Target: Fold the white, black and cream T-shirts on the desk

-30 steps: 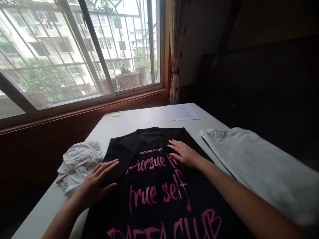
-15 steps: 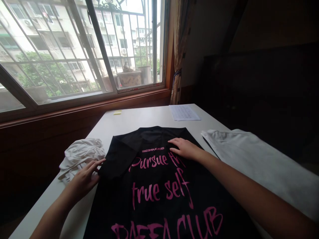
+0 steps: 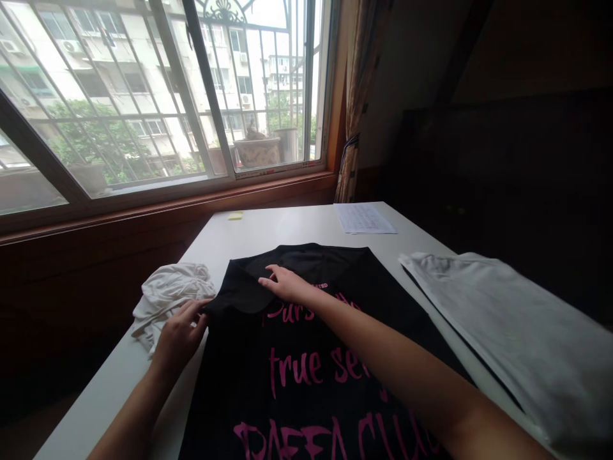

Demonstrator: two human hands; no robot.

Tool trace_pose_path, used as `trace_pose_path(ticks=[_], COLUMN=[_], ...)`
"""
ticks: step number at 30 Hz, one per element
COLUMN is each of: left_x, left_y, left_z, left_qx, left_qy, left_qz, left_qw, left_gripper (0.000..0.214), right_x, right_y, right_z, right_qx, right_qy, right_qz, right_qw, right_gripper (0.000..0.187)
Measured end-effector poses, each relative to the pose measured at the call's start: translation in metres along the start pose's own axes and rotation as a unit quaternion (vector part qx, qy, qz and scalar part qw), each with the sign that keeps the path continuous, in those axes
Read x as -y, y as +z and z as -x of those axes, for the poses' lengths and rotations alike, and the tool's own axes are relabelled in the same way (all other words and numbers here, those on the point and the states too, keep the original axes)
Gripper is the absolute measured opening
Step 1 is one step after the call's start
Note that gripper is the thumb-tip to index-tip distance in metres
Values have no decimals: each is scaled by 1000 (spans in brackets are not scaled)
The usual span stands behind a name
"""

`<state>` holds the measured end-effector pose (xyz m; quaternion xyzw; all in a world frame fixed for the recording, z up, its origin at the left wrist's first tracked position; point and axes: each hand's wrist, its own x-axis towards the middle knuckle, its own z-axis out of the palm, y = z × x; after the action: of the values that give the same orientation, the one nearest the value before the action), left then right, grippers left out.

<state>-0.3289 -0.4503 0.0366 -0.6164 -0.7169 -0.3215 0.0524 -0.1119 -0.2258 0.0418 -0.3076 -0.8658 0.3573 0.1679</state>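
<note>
Leftward goes the bare right hand [image 3: 280,283], fingers loosely parted and empty, over the black fabric T-shirt with pink lettering [image 3: 239,374] on the smooth white table [image 3: 297,222]; bare left hand [image 3: 178,333] pinches its sleeve edge.

Daylight floods through the window [image 3: 163,102] at left, bleaching the sky [image 3: 263,13]. The far tabletop [image 3: 297,225] gleams; the black shirt [image 3: 306,406] stays dim. Rightward I see near-blackness, the whitish cloth [image 3: 527,332] smearing toward the edge.
</note>
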Motion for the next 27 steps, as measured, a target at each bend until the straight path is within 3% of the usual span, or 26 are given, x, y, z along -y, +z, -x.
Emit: trace_pose_path(ticks=[4, 9, 19, 23, 27], left_x=[3, 10, 14, 8, -1], left_y=[3, 11, 5, 1, 0], left_z=[3, 9, 10, 8, 5], left_qx=[48, 64, 163, 171, 176], left_qy=[52, 107, 54, 66, 83], left_qz=[-5, -24, -13, -24, -29], left_qw=[998, 992, 985, 983, 981], left_gripper=[23, 15, 29, 30, 23], right_x=[12, 23, -2, 9, 30], right_y=[22, 31, 13, 23, 41], right_z=[-23, -46, -71, -84, -101], right_qx=[28, 40, 65, 36, 26], right_qy=[29, 46, 77, 41, 18], right_qz=[-23, -30, -2, 26, 38], right_qw=[999, 998, 995, 998, 999], right_gripper=[71, 68, 57, 40, 44])
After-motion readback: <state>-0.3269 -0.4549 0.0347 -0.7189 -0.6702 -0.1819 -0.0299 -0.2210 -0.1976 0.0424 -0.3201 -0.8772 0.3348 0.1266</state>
